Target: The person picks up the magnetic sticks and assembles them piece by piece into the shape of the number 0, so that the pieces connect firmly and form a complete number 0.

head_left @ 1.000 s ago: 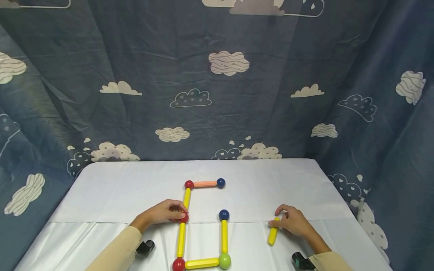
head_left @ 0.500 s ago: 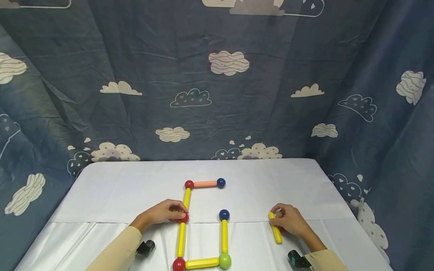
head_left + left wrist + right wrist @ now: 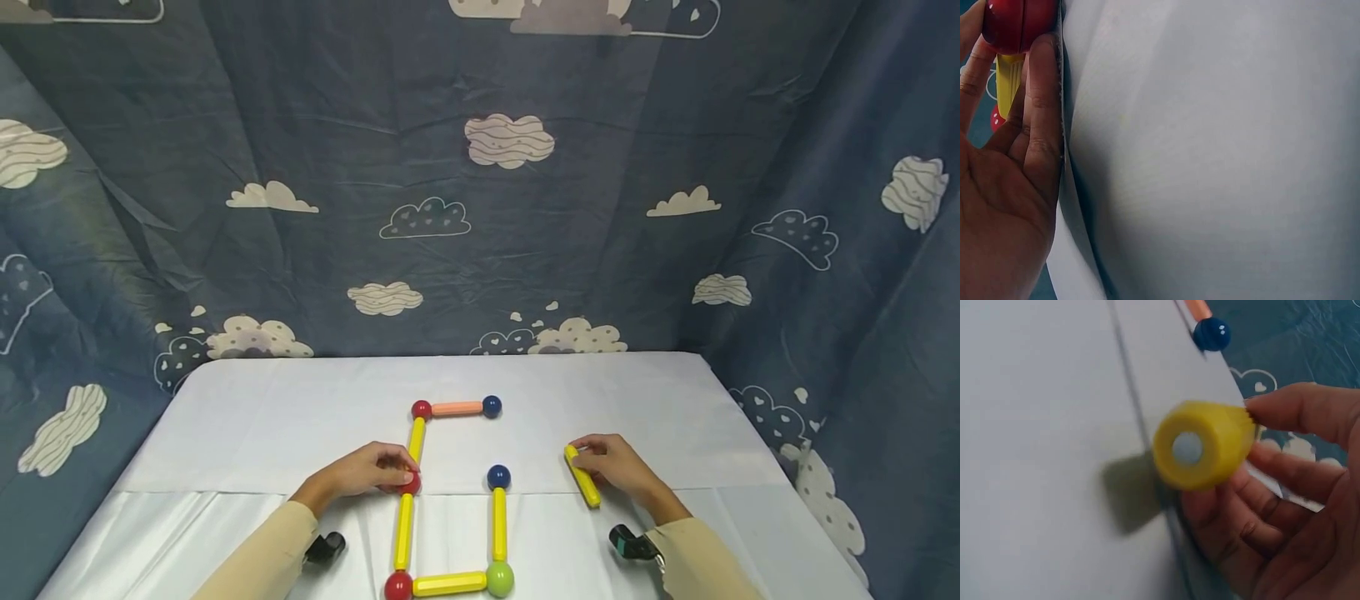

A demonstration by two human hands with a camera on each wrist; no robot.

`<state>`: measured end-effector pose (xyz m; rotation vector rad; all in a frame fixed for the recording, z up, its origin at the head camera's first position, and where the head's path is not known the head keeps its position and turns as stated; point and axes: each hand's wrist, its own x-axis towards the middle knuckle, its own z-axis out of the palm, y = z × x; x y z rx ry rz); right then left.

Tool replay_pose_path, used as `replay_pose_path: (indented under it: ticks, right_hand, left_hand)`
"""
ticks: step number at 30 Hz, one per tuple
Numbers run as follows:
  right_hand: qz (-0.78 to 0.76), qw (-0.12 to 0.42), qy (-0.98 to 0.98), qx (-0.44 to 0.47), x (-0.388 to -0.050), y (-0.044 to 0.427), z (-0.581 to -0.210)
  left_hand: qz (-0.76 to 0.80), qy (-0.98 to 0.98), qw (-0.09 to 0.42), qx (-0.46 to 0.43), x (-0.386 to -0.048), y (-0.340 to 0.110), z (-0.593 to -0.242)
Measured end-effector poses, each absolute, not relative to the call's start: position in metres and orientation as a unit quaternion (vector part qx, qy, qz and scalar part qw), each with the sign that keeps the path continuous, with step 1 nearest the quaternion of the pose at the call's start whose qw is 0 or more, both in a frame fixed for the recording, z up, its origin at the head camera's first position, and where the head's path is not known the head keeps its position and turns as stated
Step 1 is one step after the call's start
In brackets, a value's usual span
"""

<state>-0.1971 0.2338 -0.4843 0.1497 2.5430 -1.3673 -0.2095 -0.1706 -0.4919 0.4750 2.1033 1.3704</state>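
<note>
With thumb and fingers my left hand grips a red ball midway up the left side of a stick-and-ball figure on the table; the left wrist view shows that red ball between the fingertips. Yellow sticks run from it to another red ball above and a red ball below. To the right, my right hand pinches a loose yellow stick, tilted, its upper end toward the left. In the right wrist view the end of this yellow stick faces the camera, above its shadow.
An orange stick joins the top red ball to a blue ball. A yellow stick leads along the bottom to a green ball. From there an upright-lying yellow stick reaches another blue ball. White cloth covers the table.
My right hand has moved left with the yellow stick, whose upper end has swung from leaning right to leaning left. The left hand stays on the red ball.
</note>
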Motion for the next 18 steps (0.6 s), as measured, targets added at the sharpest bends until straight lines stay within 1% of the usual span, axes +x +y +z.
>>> replay_pose_path:
  ticks: [13,18]
  right_hand:
    - [-0.536,0.208,0.814,0.083,-0.24,0.188,-0.485]
    - [-0.554,0.221,0.798,0.088,-0.256,0.171,-0.486]
  left_hand:
    - [0.512,0.792,0.286,0.17,-0.208,-0.17,-0.493]
    - [0.512,0.794,0.282,0.168,-0.208,-0.169,-0.492]
